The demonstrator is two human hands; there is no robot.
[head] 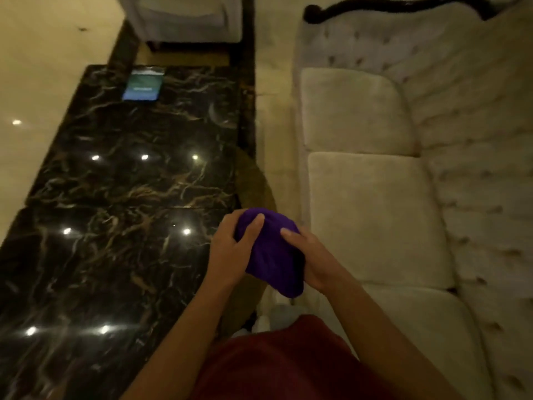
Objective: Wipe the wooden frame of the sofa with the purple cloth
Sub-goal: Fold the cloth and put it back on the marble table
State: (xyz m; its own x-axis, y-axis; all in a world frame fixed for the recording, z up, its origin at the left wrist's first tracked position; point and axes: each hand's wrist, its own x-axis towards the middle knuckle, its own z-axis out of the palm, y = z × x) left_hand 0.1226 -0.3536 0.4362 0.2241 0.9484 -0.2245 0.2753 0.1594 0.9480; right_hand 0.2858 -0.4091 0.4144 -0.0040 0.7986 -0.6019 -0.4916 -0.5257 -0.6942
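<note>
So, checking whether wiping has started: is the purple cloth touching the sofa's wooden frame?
Apart. The head view shows the purple cloth held in both hands, far from the dark wooden frame.

Place: a home living room, or a lounge furnished like one.
Seating: a long cream sofa (pixel 403 168) with a buttoned, tufted back and separate seat cushions runs down the right side.
Frame: a dark, curved, carved wooden frame (pixel 403 8) edges the top of the sofa back.
Table: a low, glossy black marble coffee table (pixel 121 197) with gold veins stands just beside the sofa and reflects ceiling spotlights.
Floor: polished pale tiles (pixel 43 67) with a dark border strip.
Other furniture: a pale upholstered armchair (pixel 184 21) stands at the far end of the table.
Small item: a phone (pixel 143 83) with a lit screen lies on the table.
</note>
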